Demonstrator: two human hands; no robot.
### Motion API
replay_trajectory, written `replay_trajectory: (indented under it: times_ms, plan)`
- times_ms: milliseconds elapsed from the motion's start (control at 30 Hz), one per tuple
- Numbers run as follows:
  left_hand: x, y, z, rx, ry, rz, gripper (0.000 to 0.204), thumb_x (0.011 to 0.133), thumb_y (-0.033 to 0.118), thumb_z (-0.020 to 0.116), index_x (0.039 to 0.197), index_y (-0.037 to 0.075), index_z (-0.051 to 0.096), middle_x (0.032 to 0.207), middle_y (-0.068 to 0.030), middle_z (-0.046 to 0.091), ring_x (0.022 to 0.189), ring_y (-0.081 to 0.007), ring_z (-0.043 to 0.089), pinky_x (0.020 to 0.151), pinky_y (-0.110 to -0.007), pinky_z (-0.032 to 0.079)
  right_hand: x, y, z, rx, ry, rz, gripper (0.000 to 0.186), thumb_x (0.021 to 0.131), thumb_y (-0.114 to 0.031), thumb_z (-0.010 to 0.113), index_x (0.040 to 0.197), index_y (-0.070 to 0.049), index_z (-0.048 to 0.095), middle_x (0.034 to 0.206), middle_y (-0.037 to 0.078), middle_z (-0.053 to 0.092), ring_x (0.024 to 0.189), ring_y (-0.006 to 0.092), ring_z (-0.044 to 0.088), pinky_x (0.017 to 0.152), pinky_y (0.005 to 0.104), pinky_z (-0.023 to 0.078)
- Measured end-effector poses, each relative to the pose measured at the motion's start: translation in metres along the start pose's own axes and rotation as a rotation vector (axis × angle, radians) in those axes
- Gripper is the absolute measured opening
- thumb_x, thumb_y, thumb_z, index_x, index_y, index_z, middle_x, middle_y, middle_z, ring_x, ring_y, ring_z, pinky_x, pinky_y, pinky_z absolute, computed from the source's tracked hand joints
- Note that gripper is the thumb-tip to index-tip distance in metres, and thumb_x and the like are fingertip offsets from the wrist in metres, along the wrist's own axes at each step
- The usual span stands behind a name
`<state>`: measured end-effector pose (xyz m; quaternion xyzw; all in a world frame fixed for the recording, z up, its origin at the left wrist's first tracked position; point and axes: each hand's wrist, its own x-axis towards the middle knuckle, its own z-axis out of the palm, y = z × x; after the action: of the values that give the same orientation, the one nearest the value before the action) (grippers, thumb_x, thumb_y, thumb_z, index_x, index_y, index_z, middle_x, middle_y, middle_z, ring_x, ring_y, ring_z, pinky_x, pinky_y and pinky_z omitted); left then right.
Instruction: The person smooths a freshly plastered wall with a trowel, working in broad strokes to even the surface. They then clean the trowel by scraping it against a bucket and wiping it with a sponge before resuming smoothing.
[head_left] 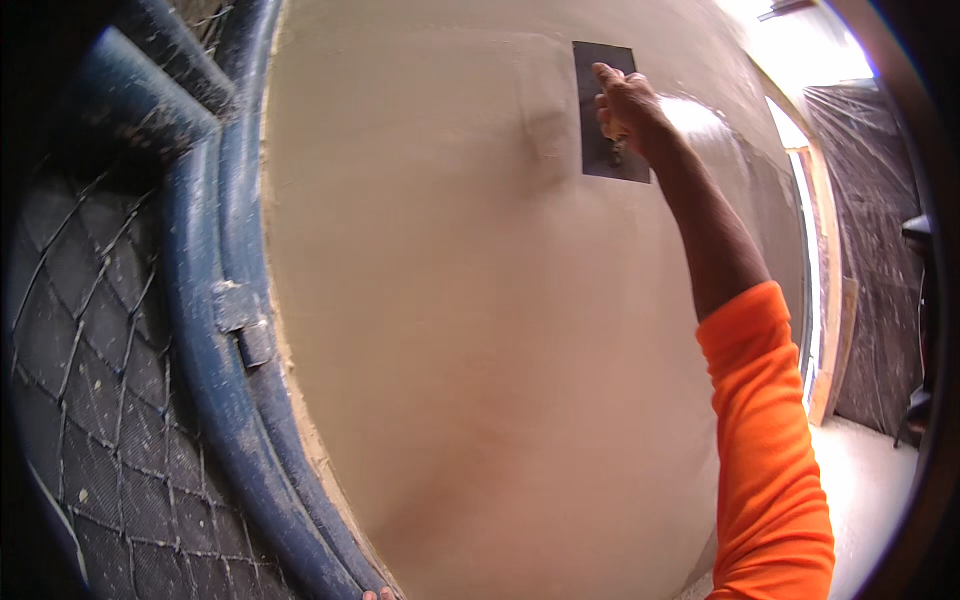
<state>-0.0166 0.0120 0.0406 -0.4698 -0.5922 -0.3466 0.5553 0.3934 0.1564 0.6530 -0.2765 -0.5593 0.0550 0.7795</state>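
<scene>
High on a smooth grey-beige plastered wall (480,300), my right hand (630,108) is closed around the handle of a plastering trowel (597,152). The trowel's dark rectangular blade stands nearly upright and lies against the wall, or very close to it. My right arm, in an orange sleeve, reaches up from the lower right. Only the fingertips of my left hand (378,594) show at the bottom edge, beside the foot of a blue metal tube frame (200,280). What that hand holds, if anything, is out of view.
The blue frame borders the wall's left edge, with a hinge-like fitting (250,345) partway along. Wire mesh (120,370) over dark sheeting fills it. At the right are a bright doorway gap, a wooden post (826,260), dark plastic sheeting (870,250) and a pale floor (865,490).
</scene>
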Motion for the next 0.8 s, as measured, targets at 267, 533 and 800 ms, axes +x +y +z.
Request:
replay_trajectory:
  times_ms: [267,533,800]
  plan:
    - [-0.012,-0.005,0.007,-0.05,-0.034,0.021,0.027,0.095,0.026,0.065,0.121,0.022,0.073,0.133,0.0003,0.058,0.133,-0.0298,0.043,0.114,-0.06,0.037,-0.102,-0.059,0.163,0.025,-0.267,-0.135,0.047,0.1,-0.042,0.066,0.12,-0.005,0.044,0.089,0.009,0.06,0.072,0.0186,0.062,0.059,0.0391,0.057]
    - [-0.016,-0.008,0.008,-0.076,-0.012,0.047,0.023,0.097,0.02,0.062,0.115,0.019,0.077,0.125,-0.001,0.062,0.129,-0.0282,0.047,0.112,-0.06,0.041,-0.14,-0.117,0.28,0.177,-0.335,-0.117,0.061,0.101,-0.038,0.063,0.131,0.006,0.034,0.099,0.019,0.064,0.075,0.0233,0.071,0.059,0.0391,0.062]
    - [-0.011,-0.01,0.002,-0.042,-0.099,0.086,0.03,0.1,0.021,0.054,0.117,0.015,0.077,0.128,-0.0017,0.064,0.127,-0.0271,0.047,0.111,-0.061,0.04,-0.122,-0.117,0.309,0.027,-0.239,-0.176,0.066,0.099,-0.044,0.062,0.133,0.006,0.036,0.103,0.02,0.071,0.084,0.0312,0.075,0.065,0.0425,0.063]
